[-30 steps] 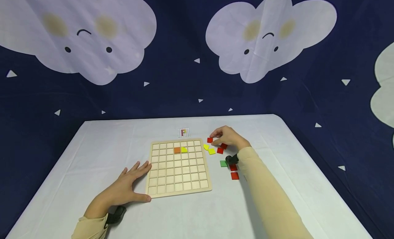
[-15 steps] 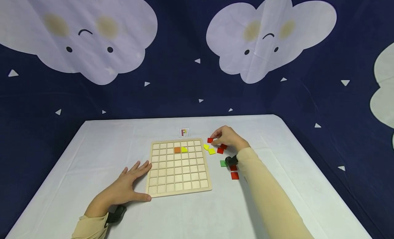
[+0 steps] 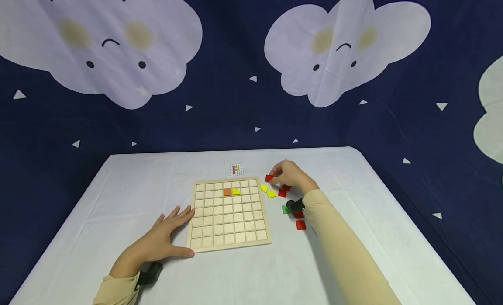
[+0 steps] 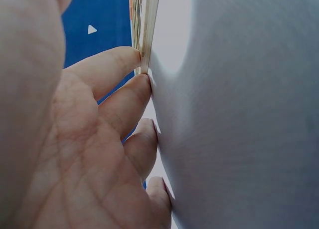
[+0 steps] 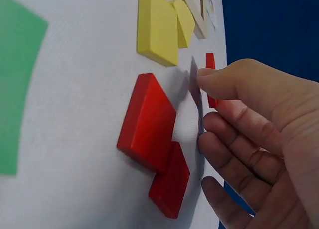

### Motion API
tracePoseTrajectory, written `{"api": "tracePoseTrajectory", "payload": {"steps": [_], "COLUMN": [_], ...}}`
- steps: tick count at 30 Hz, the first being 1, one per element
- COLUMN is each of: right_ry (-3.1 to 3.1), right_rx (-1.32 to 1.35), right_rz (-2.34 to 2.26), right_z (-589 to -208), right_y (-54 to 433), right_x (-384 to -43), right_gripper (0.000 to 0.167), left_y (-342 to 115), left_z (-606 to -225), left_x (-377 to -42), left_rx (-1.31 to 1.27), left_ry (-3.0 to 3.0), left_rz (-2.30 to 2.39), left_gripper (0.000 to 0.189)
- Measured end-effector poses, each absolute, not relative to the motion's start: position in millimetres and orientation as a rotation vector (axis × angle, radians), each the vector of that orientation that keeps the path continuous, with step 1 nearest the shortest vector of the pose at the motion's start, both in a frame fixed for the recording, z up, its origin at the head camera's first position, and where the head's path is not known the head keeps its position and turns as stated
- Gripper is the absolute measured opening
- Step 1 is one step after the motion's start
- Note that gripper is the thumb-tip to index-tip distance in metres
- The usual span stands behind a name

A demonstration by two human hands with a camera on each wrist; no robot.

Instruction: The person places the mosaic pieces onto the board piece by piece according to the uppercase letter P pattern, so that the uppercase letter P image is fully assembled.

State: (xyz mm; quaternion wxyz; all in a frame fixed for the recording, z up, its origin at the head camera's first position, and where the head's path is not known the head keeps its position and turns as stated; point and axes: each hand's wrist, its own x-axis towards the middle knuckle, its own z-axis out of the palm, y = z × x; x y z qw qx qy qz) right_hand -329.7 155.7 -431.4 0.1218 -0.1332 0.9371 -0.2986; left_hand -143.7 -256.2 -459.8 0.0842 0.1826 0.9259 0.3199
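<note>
A wooden grid board [image 3: 229, 251] lies on the table with one orange square tile [image 3: 227, 192] and one yellow quarter-round tile [image 3: 236, 191] in its cells. My left hand [image 3: 159, 239] is spread at the board's left side, fingertips and thumb against its frame; in the left wrist view the fingers [image 4: 124, 102] reach the board's edge. Beyond the board's upper right, my right hand [image 3: 290, 174] pinches a red square tile [image 3: 269, 178] between thumb and index finger. The right wrist view shows that tile [image 5: 211, 82] partly behind the thumb, the other fingers loosely curled.
Right of the board lie two yellow tiles [image 3: 271, 193], two overlapping red tiles [image 3: 282, 193], a green tile [image 3: 285, 209] and further red tiles [image 3: 300, 225] near the right wrist. A small printed pattern card [image 3: 236, 169] lies behind the board. A dark cloud-patterned cloth [image 3: 232, 99] hangs behind the table.
The red tile at my right fingertips has tilted slightly and now sits closer into the pinch. My left hand has stayed at the board. The head view has shifted a little.
</note>
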Motion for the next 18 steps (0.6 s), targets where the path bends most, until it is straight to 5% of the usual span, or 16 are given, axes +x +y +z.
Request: {"api": "tracePoseTrajectory", "payload": {"steps": [18], "right_ry": [2.755], "right_rx": [-0.542], "right_rz": [-0.991], "right_z": [-415], "right_y": [119], "right_x": [-324], "right_gripper": [0.023], "left_y": [-256], "left_z": [-460], "left_x": [-143], "left_rx": [0.554], "left_ry": [2.769], "left_rz": [0.961], "left_gripper": [0.117]}}
